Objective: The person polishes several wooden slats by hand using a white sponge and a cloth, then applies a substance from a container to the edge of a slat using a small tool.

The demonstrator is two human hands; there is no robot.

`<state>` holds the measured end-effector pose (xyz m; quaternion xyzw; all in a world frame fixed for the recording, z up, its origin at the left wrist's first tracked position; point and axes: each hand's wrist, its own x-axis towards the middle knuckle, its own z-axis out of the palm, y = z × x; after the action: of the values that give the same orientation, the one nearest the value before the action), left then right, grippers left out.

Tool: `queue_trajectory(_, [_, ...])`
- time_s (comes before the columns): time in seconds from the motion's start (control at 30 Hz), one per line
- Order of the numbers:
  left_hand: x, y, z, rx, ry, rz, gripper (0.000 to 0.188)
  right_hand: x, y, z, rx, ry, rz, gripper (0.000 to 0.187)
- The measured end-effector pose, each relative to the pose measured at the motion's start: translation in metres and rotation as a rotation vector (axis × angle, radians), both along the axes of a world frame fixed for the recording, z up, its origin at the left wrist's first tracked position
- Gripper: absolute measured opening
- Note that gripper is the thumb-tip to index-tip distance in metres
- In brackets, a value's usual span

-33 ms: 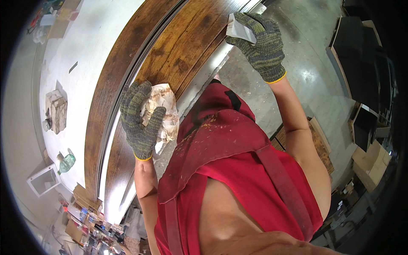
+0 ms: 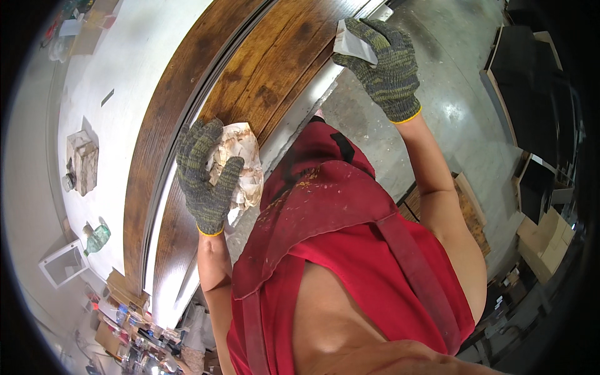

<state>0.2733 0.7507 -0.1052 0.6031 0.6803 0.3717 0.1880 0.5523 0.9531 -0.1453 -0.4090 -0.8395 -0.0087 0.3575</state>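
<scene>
My left hand (image 2: 207, 177), in a dark green and grey knitted glove, grips a crumpled white wad (image 2: 242, 153) with brown stains. Whether the wad is paper or cloth I cannot tell. It rests over the near part of a brown wood-grain board (image 2: 269, 69). My right hand (image 2: 386, 65) wears a matching glove with a yellow cuff. Its fingers and thumb close on a folded pale grey piece (image 2: 351, 44) at the board's far right end. The palm side of that hand is hidden.
A second wood-grain board (image 2: 169, 94) lies beyond a dark groove on the white table (image 2: 106, 62). On the table stand a stained box-shaped block (image 2: 82, 162) and a green plastic bottle (image 2: 98, 239). Dark panels (image 2: 531, 87) and a cardboard box (image 2: 545, 244) are on the right.
</scene>
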Motion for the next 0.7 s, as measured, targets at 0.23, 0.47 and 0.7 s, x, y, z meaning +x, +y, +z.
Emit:
queue_trajectory(0.23, [-0.001,0.001,-0.004,0.035,-0.058,-0.008,0.045,0.010,-0.004,-0.002,-0.081,0.013,0.159,0.058])
queue_trajectory(0.47, [0.001,0.001,-0.001,0.025,-0.020,0.016,0.042,0.013,-0.011,0.012,-0.109,-0.143,0.195,0.055])
queue_trajectory(0.7, [0.000,0.001,-0.001,0.029,0.000,0.013,0.041,0.012,-0.011,0.016,-0.048,-0.192,0.195,0.054])
